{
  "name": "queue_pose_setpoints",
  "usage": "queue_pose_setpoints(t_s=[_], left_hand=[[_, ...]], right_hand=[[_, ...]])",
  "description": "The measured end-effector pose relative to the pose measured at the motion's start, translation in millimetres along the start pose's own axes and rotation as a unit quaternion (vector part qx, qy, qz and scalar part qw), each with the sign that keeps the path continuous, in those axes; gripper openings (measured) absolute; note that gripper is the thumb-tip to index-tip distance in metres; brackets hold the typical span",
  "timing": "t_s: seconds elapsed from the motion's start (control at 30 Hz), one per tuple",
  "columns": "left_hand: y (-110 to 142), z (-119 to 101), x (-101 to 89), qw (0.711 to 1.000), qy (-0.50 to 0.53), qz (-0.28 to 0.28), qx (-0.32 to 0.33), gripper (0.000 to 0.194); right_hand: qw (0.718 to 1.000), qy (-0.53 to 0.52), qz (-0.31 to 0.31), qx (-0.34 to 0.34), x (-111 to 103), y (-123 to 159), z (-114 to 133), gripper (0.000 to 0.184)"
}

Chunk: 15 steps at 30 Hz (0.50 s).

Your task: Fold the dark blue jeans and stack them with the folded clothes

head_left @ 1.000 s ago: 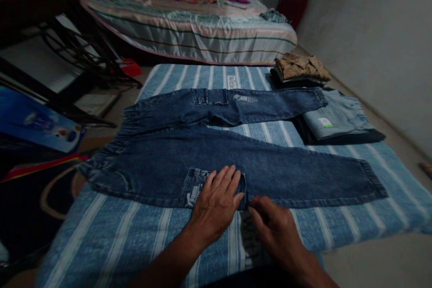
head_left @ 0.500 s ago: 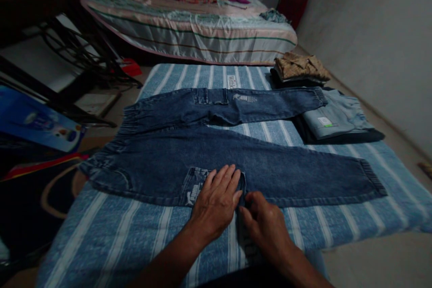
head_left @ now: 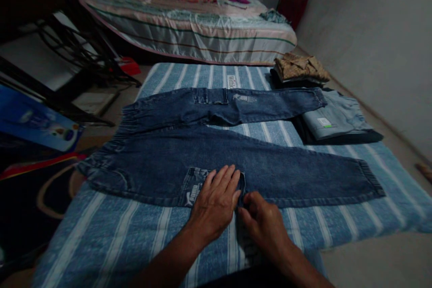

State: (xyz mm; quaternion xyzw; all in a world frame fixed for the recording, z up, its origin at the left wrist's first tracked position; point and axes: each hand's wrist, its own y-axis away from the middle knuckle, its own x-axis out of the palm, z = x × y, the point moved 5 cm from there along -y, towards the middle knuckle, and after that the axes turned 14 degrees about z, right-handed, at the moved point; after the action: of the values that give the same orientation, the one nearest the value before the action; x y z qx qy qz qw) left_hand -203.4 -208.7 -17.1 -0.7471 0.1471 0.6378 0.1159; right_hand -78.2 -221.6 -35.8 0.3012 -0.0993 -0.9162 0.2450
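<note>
1. While working at the pocket's edge, press with the left hand (head_left: 214,207): palm down, fingers flat and close together over the cargo pocket (head_left: 194,184), near leg.
2. Right hand (head_left: 268,225) just beside, toward 4 o'clock, thumb and forefinger curled by the pocket's side edge; cloth pinched or not, cannot tell.
3. Denim trousers (head_left: 286,171) laid out on striped cover (head_left: 128,229), waistband (head_left: 126,121) toward 9–10 o'clock, near cuff (head_left: 371,177) toward 3.
4. Probably best to press evenly and tug only lightly toward 6 o'clock, or risk skewing the leg.
5. Feel for hidden creases under the palm before lifting.
6. Avoid dragging folded clothes (head_left: 327,121) at 2 o'clock, close to far cuff (head_left: 320,97).
</note>
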Motion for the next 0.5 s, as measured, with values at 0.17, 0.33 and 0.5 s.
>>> queue_pose_setpoints(t_s=[0.17,0.33,0.5], left_hand=[[0.3,0.2,0.9,1.000,-0.002,-0.008,0.004,0.041],[0.3,-0.4,-0.8,1.000,-0.009,-0.013,0.007,0.040],[0.1,0.1,-1.4,1.000,-0.005,-0.012,0.004,0.041]], right_hand=[[0.997,-0.075,0.033,-0.005,0.5,-3.4,-3.9,0.009],[0.990,-0.137,0.033,0.009,0.9,-5.7,-11.4,0.009],[0.993,-0.114,0.035,0.007,2.3,-8.7,-8.9,0.012]])
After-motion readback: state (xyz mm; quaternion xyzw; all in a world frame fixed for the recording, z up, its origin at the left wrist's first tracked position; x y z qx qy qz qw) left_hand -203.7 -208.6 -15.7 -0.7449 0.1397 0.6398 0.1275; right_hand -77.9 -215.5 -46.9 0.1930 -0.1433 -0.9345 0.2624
